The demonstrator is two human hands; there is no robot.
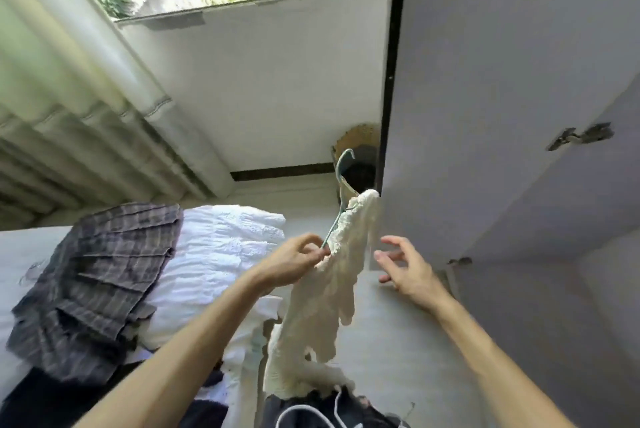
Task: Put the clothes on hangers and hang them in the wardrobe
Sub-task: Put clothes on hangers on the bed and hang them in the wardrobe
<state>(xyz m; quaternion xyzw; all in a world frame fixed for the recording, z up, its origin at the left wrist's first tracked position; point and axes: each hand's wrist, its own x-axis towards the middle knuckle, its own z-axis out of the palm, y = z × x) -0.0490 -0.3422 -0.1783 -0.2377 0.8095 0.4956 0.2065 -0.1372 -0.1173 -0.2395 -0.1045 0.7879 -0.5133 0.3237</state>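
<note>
cream top (329, 292) on teal hanger (339, 185), left hand (294, 263) pinching both, right hand (405, 270) released beside wardrobe door (485, 81) edge

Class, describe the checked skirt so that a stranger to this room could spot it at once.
Start at the bed below the curtain. The checked skirt lies on it, left of the ruffled white fabric. It alone is pleated and grey-checked; its neighbours are white or dark.

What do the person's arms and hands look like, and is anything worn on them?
Both forearms are bare to the frame edge; no sleeves show. The left hand and right hand wear no gloves; no ring, watch or bracelet is visible.
</note>
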